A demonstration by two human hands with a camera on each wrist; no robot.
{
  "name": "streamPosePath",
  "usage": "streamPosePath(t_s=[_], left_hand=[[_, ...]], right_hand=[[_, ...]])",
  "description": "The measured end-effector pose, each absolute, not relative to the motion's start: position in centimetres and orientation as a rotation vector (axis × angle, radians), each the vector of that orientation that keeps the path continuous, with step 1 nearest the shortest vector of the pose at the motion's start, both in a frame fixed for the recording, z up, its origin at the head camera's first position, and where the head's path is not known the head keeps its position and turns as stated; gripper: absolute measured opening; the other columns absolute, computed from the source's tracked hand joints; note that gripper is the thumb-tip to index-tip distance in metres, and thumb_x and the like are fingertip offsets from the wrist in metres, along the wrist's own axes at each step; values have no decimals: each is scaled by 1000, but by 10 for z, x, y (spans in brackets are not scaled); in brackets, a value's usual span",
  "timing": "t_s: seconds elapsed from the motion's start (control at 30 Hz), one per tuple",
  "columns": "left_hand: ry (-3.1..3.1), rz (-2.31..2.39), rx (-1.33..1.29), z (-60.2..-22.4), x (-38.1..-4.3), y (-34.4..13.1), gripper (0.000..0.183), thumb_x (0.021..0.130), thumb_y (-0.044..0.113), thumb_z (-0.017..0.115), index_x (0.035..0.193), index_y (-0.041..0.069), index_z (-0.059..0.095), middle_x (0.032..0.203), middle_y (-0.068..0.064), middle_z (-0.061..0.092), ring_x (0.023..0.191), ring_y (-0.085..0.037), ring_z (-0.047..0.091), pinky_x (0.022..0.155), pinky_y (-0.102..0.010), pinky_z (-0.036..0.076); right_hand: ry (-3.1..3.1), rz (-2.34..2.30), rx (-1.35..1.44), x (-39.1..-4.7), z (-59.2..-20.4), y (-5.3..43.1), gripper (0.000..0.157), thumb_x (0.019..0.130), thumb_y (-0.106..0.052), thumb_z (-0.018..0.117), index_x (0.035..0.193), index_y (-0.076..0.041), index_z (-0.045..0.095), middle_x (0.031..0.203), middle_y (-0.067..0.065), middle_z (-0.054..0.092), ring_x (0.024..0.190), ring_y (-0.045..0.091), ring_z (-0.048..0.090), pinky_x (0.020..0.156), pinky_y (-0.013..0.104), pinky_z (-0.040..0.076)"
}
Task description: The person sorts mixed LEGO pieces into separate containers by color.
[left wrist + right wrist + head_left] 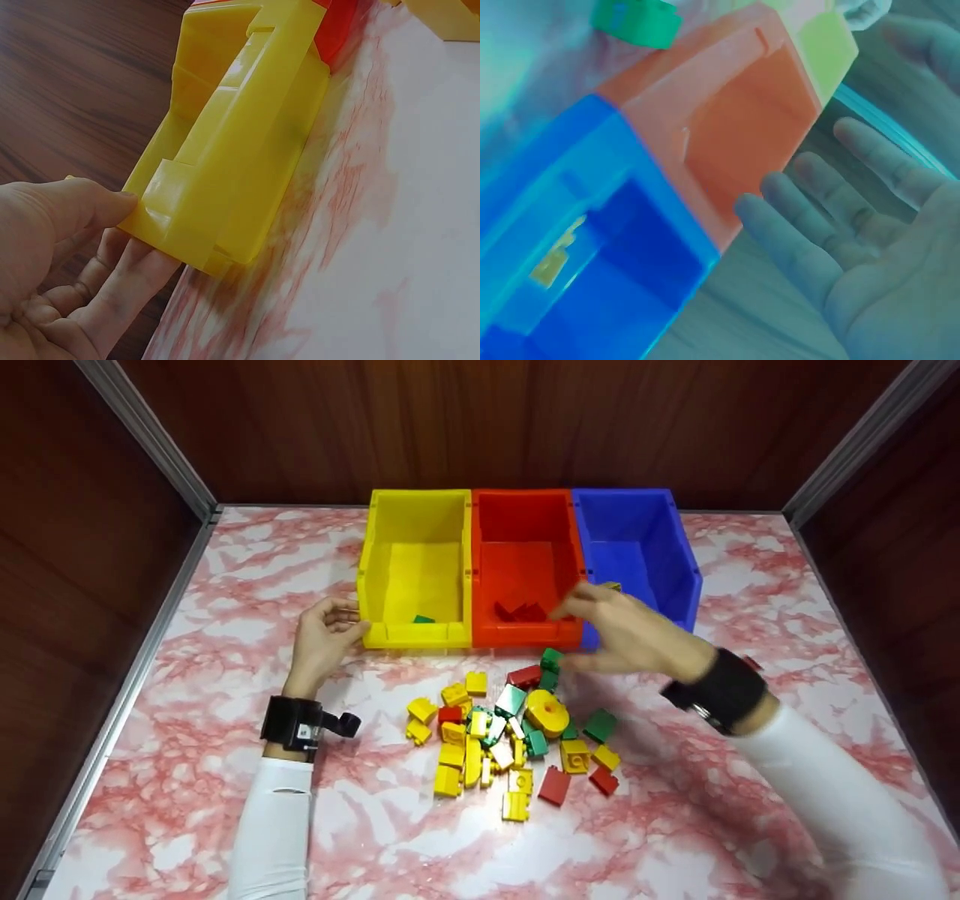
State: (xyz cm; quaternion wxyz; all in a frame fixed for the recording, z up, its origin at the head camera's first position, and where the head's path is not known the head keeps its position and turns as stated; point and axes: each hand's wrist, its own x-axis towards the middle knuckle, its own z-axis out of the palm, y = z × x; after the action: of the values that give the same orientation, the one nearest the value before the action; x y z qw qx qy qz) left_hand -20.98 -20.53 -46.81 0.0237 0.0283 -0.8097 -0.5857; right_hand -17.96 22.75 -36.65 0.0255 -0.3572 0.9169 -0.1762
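- Left hand [319, 645], left of centre: thumb and fingers pinch the yellow bin [416, 637] at its front corner.
- Right hand [626, 631], right of centre: fingers loosely extended, empty, by the red bin [521, 517] and blue bin [624, 517].
- Toy building blocks [511, 701]: piled lower centre.

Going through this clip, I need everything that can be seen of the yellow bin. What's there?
The yellow bin looks like glossy, hard plastic. It is open on top, with a tall back, side walls that step down towards the front, and a low front wall with a shallow dip in its edge. It stands upright on the marbled table, side against side with the red bin. A green block lies inside, near the front. The left hand holds its front outer corner.
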Motion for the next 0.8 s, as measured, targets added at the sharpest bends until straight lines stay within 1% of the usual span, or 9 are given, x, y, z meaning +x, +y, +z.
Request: streamPosePath(t_s=[0.07,0.17,0.27,0.4,0.5,0.6,0.7,0.8], left_hand=[[-2504,-1816,85,-468,-209,-205,34,94,6,77,125,-3,66,116,-15,70,98,-10,65,86,-14,56],[-2492,-1812,70,-468,-209,-205,34,93,6,77,124,-4,67,116,-18,70,97,-10,65,85,-13,56],[-2481,-1799,63,-468,-208,-205,33,93,6,78,123,-4,68,114,-18,71,96,-9,65,85,-13,55],[-2477,-1795,74,-468,-207,-205,33,93,6,78,122,-4,68,111,-14,71,95,-9,65,85,-13,56],[-2475,-1794,76,-468,-208,-205,32,93,5,78,122,-4,67,111,-13,71,95,-9,65,85,-13,56],[-2475,-1798,72,-468,-208,-204,33,93,5,77,122,-4,67,111,-13,71,96,-9,65,85,-13,56],[-2475,-1801,69,-469,-209,-204,33,93,4,77,123,-5,67,112,-14,71,96,-9,65,85,-13,56],[-2483,-1786,59,-469,-209,-204,33,93,4,77,123,-5,67,113,-15,71,96,-9,66,85,-13,56]], right_hand=[[2824,-529,-1101,-170,-370,240,60,86,-38,86,135,-8,69,131,15,66,116,34,67,95,54,62],[2825,-513,-1078,-158,-378,254,62,84,-38,88,136,-11,69,134,15,65,120,34,65,95,55,62],[2819,-531,-1063,-148,-389,262,61,80,-35,91,133,-13,71,130,13,67,115,31,66,89,50,64],[2770,-544,-1057,-138,-406,268,52,79,-33,92,123,-13,75,118,9,71,104,25,68,80,39,64],[2716,-529,-1027,-133,-420,267,42,80,-32,92,116,-14,78,110,6,72,95,20,66,75,30,60],[2673,-508,-977,-131,-432,264,36,81,-32,91,112,-17,79,103,2,70,83,14,61,69,23,53],[2656,-488,-940,-129,-442,261,30,82,-32,90,107,-19,80,100,-1,69,77,9,57,66,21,50],[2648,-471,-948,-129,-447,259,24,82,-30,90,101,-19,81,96,-3,70,77,7,58,69,23,53]])
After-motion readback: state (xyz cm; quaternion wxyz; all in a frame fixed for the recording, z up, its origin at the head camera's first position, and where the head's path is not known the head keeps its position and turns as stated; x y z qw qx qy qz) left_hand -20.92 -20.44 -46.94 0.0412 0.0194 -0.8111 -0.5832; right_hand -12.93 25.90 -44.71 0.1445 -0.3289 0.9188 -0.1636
